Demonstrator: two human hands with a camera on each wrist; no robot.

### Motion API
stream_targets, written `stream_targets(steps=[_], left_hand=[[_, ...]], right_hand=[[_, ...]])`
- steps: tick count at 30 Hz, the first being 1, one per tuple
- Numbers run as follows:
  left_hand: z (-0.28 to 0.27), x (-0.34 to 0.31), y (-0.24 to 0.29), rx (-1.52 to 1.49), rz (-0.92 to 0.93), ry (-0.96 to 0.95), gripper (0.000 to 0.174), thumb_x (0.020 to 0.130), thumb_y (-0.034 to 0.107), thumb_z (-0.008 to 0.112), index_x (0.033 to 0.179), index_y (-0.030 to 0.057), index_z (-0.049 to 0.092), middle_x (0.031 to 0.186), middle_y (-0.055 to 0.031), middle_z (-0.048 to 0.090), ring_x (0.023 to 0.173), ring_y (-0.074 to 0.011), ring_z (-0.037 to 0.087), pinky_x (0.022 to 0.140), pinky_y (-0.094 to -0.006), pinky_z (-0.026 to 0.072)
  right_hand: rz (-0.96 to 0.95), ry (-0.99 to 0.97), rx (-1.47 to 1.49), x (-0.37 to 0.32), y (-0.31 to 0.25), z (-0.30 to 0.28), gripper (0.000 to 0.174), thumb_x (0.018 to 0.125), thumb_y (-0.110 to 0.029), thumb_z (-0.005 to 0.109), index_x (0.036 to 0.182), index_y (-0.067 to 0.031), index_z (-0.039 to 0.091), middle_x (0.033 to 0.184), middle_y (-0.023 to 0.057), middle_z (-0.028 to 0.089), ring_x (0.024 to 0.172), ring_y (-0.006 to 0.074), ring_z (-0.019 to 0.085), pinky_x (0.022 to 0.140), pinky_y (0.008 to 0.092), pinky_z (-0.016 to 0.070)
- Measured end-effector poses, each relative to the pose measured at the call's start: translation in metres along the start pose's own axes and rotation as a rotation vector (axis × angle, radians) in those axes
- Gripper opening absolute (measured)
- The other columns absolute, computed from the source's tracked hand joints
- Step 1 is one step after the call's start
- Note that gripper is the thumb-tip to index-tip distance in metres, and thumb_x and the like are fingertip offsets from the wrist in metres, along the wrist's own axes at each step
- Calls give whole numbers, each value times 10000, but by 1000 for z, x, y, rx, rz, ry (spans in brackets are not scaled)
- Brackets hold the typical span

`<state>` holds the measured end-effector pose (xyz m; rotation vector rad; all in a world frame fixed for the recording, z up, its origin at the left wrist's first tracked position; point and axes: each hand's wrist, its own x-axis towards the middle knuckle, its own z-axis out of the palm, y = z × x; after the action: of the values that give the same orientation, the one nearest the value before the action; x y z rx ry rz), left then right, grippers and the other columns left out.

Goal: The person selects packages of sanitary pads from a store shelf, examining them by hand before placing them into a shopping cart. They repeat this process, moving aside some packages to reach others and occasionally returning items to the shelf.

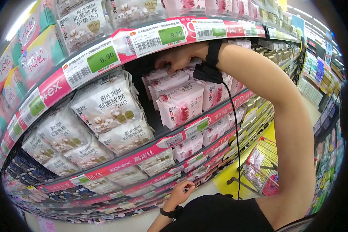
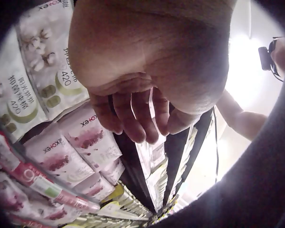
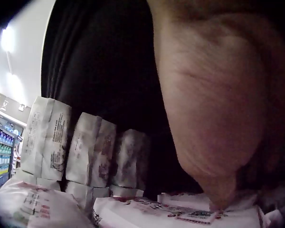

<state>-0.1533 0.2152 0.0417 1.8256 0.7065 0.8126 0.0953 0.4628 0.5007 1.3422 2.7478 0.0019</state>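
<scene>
My right hand [image 1: 176,60] reaches into the shelf, under the price-tag rail, over a row of pink sanitary pad packs [image 1: 181,104]. Its bent fingers point down at the tops of the packs behind the front one. In the right wrist view the thumb [image 3: 221,192] comes down onto a pink pack [image 3: 175,213]; the other fingers are hidden, so I cannot tell whether they grip it. Low in front of the shelves, my left hand [image 1: 181,192] hangs with loosely curled fingers [image 2: 137,118] and holds nothing.
White pad packs [image 1: 108,104] stand stacked left of the pink ones. The price rail [image 1: 158,36] runs close above my right wrist. A black cable [image 1: 236,135] hangs from that wrist. A shopping cart [image 1: 263,162] stands on the floor at the right.
</scene>
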Motion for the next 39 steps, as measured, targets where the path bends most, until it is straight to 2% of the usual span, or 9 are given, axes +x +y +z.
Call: stream_targets(steps=[10, 19, 22, 25, 28, 31, 34, 37, 39], left_hand=[[1, -3, -7, 14, 8, -14, 154, 956, 150, 727, 1035, 22, 695, 960, -82, 722, 809, -181, 677, 745, -308, 533], [5, -6, 4, 56, -9, -22, 150, 960, 156, 717, 1025, 24, 688, 925, -84, 696, 788, -180, 667, 747, -311, 527], [6, -7, 3, 70, -13, -25, 150, 958, 157, 720, 1021, 24, 686, 919, -83, 693, 782, -183, 667, 745, -310, 527], [7, -8, 6, 82, -16, -21, 153, 954, 156, 724, 1021, 23, 686, 912, -81, 691, 779, -183, 667, 742, -308, 527], [10, -9, 0, 59, -23, -14, 152, 952, 155, 726, 1018, 24, 687, 905, -82, 689, 777, -181, 666, 736, -308, 526], [9, -10, 1, 87, -28, -14, 149, 951, 152, 726, 1016, 23, 687, 904, -84, 687, 770, -184, 663, 729, -310, 526], [10, -12, 0, 75, -17, 2, 145, 950, 148, 727, 1016, 24, 687, 900, -87, 686, 766, -189, 662, 725, -312, 527], [12, -13, 4, 83, -49, -2, 144, 949, 145, 727, 1017, 25, 687, 906, -91, 691, 773, -194, 668, 726, -311, 529], [12, -13, 3, 75, -45, -9, 141, 948, 142, 727, 1017, 25, 688, 912, -93, 696, 781, -195, 675, 730, -310, 531]], right_hand=[[-32, -65, -131, 23, 12, 7, 656, 852, -204, 732, 1454, -38, 532, 1393, 187, 635, 1257, 317, 601, 1045, 441, 503], [12, -84, -135, 13, 4, 2, 671, 891, -267, 684, 1500, -65, 487, 1428, 170, 614, 1278, 343, 586, 1056, 459, 496], [35, -39, -116, 8, 0, 4, 629, 881, -236, 683, 1470, -98, 514, 1422, 179, 615, 1316, 331, 569, 1105, 431, 448], [103, -52, -93, 4, -8, 1, 614, 891, -263, 699, 1451, -85, 522, 1387, 186, 629, 1294, 325, 579, 1076, 437, 462], [30, 79, -283, 3, -14, 4, 585, 916, -275, 699, 1437, -73, 526, 1356, 185, 637, 1265, 329, 591, 1049, 433, 468], [-42, 93, -216, 11, -4, -2, 660, 915, -338, 670, 1500, -77, 509, 1488, 225, 553, 1389, 381, 513, 1151, 487, 404], [-75, 224, -257, -2, -1, -7, 660, 923, -350, 678, 1502, -81, 510, 1486, 238, 548, 1399, 387, 502, 1173, 480, 381], [-116, 476, -441, -18, -9, -10, 653, 936, -364, 680, 1497, -74, 511, 1475, 231, 559, 1392, 389, 509, 1172, 478, 385], [-57, 473, -412, -28, -18, -16, 642, 945, -364, 676, 1497, -80, 512, 1469, 223, 564, 1382, 381, 520, 1166, 476, 392]])
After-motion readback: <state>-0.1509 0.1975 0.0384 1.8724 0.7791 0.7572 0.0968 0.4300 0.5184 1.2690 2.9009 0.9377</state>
